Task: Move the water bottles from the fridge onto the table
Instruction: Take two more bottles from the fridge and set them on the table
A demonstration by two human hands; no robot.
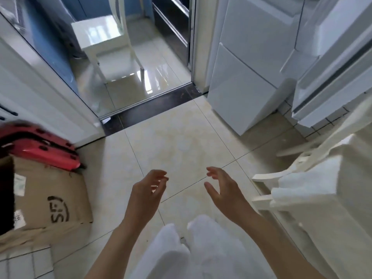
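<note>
A person stood on a pale tiled floor (181,141) with both bare hands raised in front of the body at the lower centre of the frame, palms turned toward each other and well apart. The left hand (148,190) was loosely open, its fingers gently curved and holding nothing. The right hand (223,188) was likewise open, thumb spread away from the relaxed fingers, and it too carried nothing. Below the hands, the person's white trousers (189,248) filled the bottom centre. No water bottles could be seen anywhere in the frame. At the upper right stood a white fridge (241,63) with its drawer fronts shut, and just beside it, further right, were white cabinet fronts (332,81). At the right edge a table draped in a white cloth (322,198) reached into the picture, with a white chair (285,174) tucked against it. At the left edge lay a brown cardboard box (52,194) printed with the letters SF, and a red case (42,150) lay just behind it. In the upper middle of the frame a dark threshold strip (153,103) marked a doorway, beyond which 1 more white chair (108,41) stood on a glossy floor beside a blue wall (52,49).
</note>
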